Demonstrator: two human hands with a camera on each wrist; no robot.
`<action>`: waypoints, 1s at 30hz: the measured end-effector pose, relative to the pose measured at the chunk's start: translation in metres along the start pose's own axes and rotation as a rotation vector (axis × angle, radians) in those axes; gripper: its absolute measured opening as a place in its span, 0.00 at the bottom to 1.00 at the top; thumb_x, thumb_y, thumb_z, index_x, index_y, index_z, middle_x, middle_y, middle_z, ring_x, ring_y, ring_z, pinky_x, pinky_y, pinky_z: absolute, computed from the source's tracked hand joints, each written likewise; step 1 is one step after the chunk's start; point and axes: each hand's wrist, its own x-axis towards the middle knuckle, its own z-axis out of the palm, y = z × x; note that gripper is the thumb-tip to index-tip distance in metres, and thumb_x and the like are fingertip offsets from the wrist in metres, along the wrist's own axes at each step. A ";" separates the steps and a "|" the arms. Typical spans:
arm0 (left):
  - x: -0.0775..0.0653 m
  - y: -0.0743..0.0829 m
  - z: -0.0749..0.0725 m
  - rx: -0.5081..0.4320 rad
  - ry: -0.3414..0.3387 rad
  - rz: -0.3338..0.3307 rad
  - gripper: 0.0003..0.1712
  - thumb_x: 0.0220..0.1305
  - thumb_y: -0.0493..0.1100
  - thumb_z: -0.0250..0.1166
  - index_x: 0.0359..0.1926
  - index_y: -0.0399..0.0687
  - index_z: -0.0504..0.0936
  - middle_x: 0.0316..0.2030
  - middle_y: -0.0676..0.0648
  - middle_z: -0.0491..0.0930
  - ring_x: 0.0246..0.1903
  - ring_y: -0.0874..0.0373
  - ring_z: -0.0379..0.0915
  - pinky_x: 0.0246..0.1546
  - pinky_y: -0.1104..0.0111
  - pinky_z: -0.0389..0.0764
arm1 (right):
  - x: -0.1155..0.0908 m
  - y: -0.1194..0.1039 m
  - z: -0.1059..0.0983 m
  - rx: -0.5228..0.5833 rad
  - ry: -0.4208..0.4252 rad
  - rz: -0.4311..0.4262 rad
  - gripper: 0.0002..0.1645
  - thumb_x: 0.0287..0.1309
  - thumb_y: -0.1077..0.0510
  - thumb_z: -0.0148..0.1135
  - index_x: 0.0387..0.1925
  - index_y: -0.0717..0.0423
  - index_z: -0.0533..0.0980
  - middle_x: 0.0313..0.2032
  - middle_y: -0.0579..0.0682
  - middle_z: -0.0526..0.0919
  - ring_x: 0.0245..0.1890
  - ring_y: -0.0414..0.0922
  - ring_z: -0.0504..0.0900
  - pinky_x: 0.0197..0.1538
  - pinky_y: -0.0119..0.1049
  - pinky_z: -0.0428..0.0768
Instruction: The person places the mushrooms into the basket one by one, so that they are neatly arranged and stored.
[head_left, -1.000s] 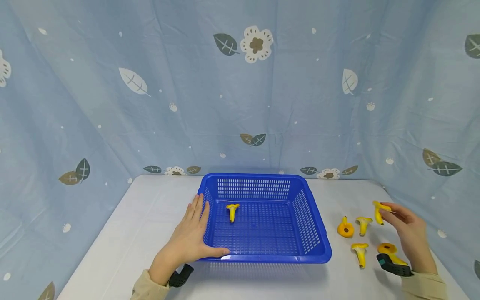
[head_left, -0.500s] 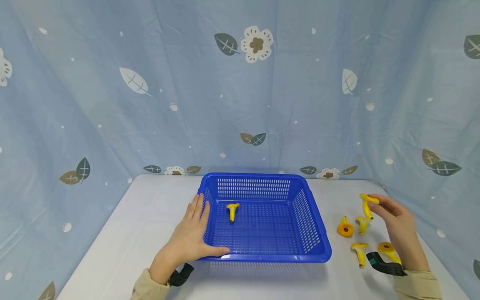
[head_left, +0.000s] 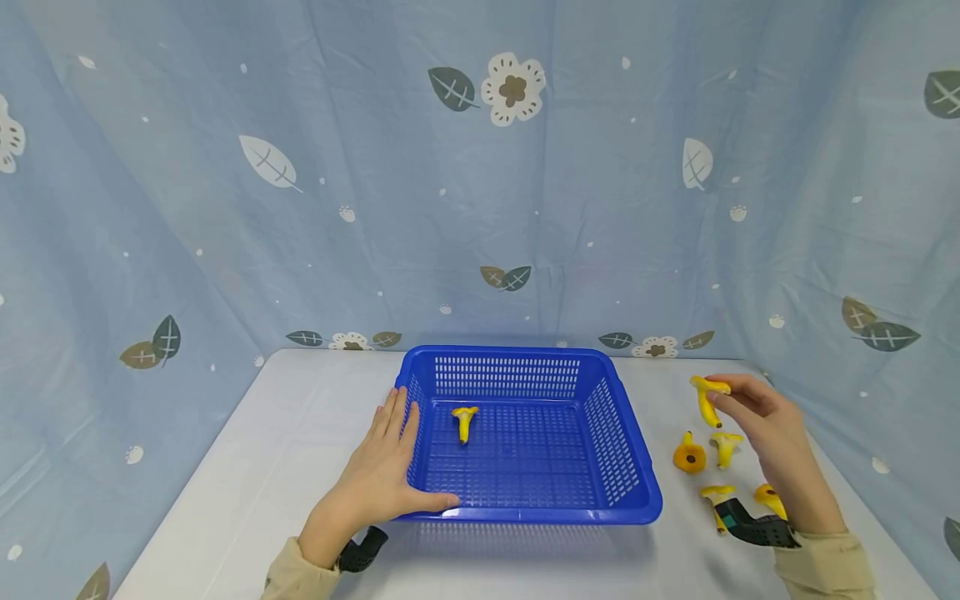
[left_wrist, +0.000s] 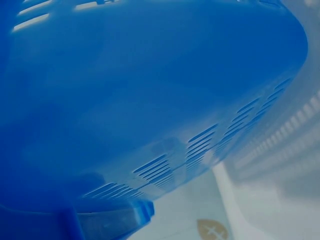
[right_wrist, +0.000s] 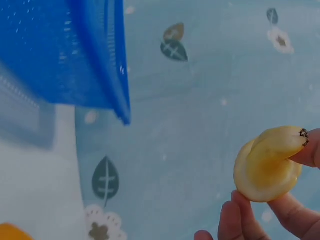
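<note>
A yellow mushroom [head_left: 708,400] with a flared cap and dark stem tip is pinched between the thumb and fingers of my right hand [head_left: 765,421], raised to the right of the blue basket [head_left: 525,517]. In the right wrist view the mushroom [right_wrist: 270,162] shows its underside and stem end. My left hand [head_left: 378,467] rests on the basket's left rim near the front corner, fingers straight, thumb along the front rim. Another yellow mushroom [head_left: 464,425] lies inside the basket, toward the left. The left wrist view shows only the basket's outer wall [left_wrist: 150,100] up close.
Right of the basket, on the white table [head_left: 322,417], lie an orange-capped mushroom [head_left: 689,455], a pale yellow one [head_left: 726,448] and two more, partly covered by my right wrist and its black strap [head_left: 757,525]. A blue patterned curtain [head_left: 480,208] hangs around the table.
My right hand has moved left and a little up with the pinched mushroom, from the table's right side toward the basket. The left hand and the basket have stayed in place.
</note>
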 end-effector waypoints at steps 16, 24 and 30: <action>0.001 -0.001 0.003 0.017 0.000 0.000 0.80 0.31 0.90 0.47 0.72 0.35 0.42 0.72 0.36 0.31 0.71 0.44 0.25 0.69 0.50 0.43 | 0.026 -0.053 0.032 -0.119 -0.127 -0.164 0.21 0.65 0.49 0.54 0.55 0.56 0.72 0.50 0.49 0.74 0.43 0.37 0.74 0.43 0.24 0.73; 0.001 -0.002 0.002 0.014 0.011 0.008 0.80 0.31 0.90 0.47 0.72 0.34 0.43 0.72 0.35 0.32 0.71 0.43 0.26 0.68 0.50 0.44 | 0.039 -0.075 0.052 -0.109 -0.208 -0.168 0.22 0.65 0.49 0.54 0.55 0.57 0.72 0.51 0.54 0.74 0.46 0.47 0.73 0.44 0.37 0.73; 0.001 -0.002 0.002 0.021 0.019 0.011 0.80 0.32 0.90 0.48 0.72 0.34 0.45 0.72 0.35 0.33 0.71 0.42 0.26 0.68 0.49 0.45 | 0.051 -0.086 0.069 -0.066 -0.264 -0.168 0.21 0.64 0.50 0.56 0.53 0.56 0.73 0.49 0.56 0.76 0.44 0.52 0.75 0.46 0.44 0.72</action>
